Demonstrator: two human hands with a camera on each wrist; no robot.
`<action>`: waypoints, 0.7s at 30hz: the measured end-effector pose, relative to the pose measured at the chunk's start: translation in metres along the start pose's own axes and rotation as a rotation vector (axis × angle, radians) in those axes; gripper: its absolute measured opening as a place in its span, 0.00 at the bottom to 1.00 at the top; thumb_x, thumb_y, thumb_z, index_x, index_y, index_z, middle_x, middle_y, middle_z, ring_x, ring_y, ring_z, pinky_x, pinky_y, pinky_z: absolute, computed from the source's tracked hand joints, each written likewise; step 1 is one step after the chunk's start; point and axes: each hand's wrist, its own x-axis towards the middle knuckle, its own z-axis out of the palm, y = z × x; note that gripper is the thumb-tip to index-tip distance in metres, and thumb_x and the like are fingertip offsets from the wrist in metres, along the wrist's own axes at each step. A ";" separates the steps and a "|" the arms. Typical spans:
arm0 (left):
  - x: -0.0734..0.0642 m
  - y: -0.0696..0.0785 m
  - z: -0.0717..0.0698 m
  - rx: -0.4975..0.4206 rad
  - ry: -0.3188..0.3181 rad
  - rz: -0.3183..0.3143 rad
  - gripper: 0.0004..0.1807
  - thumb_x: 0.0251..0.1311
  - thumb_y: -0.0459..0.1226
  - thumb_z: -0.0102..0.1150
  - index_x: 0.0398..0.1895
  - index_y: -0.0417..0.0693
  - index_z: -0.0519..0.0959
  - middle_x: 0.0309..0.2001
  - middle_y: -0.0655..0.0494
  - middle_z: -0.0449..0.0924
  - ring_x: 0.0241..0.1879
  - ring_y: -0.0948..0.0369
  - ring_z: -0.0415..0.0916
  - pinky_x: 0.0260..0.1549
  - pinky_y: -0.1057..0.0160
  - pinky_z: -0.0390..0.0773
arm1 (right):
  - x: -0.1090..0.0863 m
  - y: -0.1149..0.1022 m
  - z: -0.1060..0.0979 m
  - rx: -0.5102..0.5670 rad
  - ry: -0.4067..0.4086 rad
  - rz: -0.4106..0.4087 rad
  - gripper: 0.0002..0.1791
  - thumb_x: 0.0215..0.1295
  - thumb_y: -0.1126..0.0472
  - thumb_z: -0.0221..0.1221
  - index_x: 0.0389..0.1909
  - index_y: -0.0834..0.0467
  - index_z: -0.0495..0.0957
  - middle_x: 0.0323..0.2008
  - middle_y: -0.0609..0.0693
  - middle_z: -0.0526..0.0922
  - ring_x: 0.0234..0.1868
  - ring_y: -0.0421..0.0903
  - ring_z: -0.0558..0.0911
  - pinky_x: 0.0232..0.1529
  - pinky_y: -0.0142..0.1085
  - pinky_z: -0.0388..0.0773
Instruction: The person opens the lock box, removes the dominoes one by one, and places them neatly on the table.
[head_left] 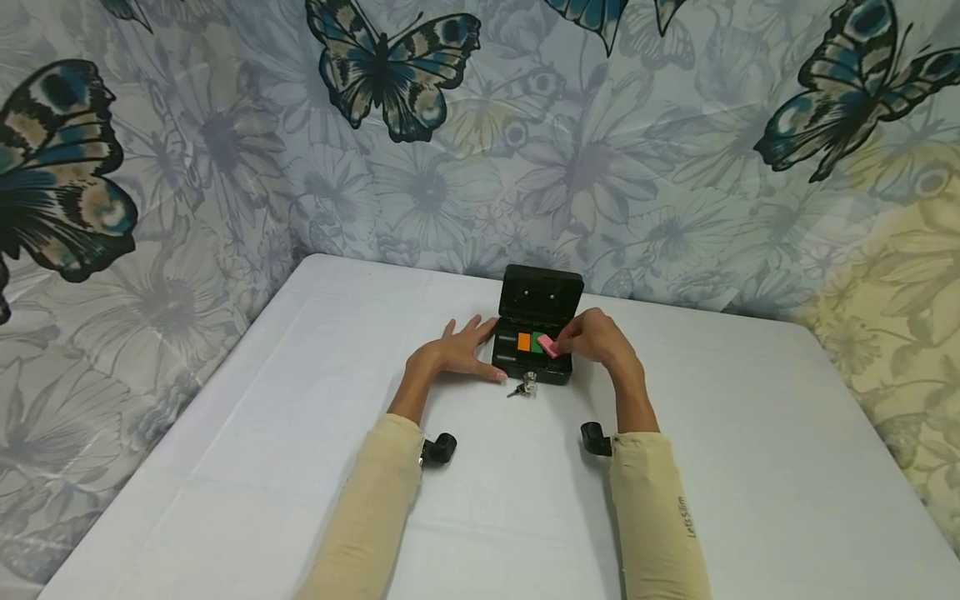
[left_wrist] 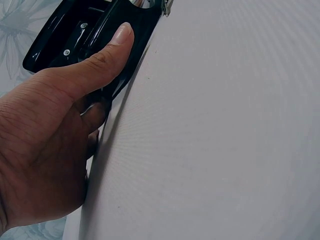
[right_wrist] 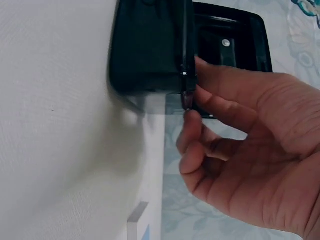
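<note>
A small black cash box (head_left: 553, 376) stands on the table with its lid (head_left: 542, 293) raised toward the wall. Inside it lie an orange block (head_left: 523, 342) and a green block (head_left: 536, 342). My right hand (head_left: 602, 339) pinches a pink block (head_left: 548, 346) between thumb and fingers, low over the box's right half and overlapping the green block's edge. At the box's left side, my left hand (head_left: 455, 353) rests with fingers spread; in the left wrist view its thumb (left_wrist: 107, 60) lies straight along the box front. Keys (head_left: 525, 386) are at the front of the box.
A white-covered table (head_left: 315, 358) reaches to a wall hung with butterfly-print cloth (head_left: 427, 192) close behind the box lid. Black wrist cameras stick out from the left sleeve (head_left: 367, 508) and the right sleeve (head_left: 656, 517).
</note>
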 end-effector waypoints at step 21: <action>-0.001 0.001 0.000 -0.005 0.004 -0.007 0.60 0.42 0.65 0.60 0.73 0.60 0.37 0.73 0.51 0.34 0.71 0.58 0.31 0.66 0.50 0.26 | 0.000 -0.015 0.008 0.017 -0.018 -0.121 0.13 0.56 0.69 0.61 0.43 0.68 0.78 0.36 0.58 0.83 0.34 0.49 0.82 0.40 0.44 0.77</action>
